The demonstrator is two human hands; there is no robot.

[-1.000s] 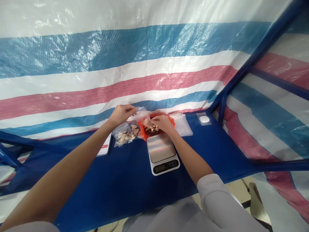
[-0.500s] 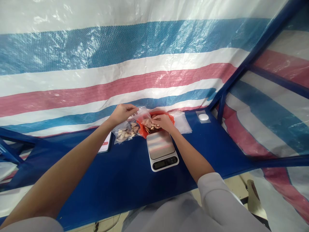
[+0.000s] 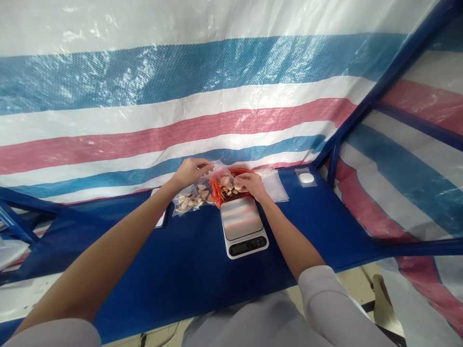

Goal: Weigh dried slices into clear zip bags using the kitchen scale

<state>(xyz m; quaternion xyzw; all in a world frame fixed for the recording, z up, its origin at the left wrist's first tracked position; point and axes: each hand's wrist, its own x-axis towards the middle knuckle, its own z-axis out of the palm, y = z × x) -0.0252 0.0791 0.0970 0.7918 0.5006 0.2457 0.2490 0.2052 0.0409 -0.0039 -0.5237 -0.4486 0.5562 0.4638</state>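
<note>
My left hand (image 3: 193,171) pinches the edge of a clear plastic bag (image 3: 219,169) between thumb and fingers. My right hand (image 3: 251,186) is closed at the other side of this bag, its fingers over pale dried slices; whether they grip the bag or a slice is hard to tell. Under the clear bag lies an open red plastic bag (image 3: 216,193) with more dried slices (image 3: 228,191) in it. Just in front stands a white kitchen scale (image 3: 241,220) with a bare metal plate. Clear bags of dried slices (image 3: 189,201) lie left of the red bag.
Flat clear bags (image 3: 275,186) lie right of the red bag. Farther right is a white rounded object (image 3: 306,178) on clear plastic. A phone-like device (image 3: 161,220) lies at left, partly behind my forearm. A striped tarp (image 3: 181,140) and blue frame bars (image 3: 361,101) enclose the blue table (image 3: 191,270).
The view has shifted slightly. My left hand has moved a little right with the clear bag, and more slices show inside the bag beside my right fingers.
</note>
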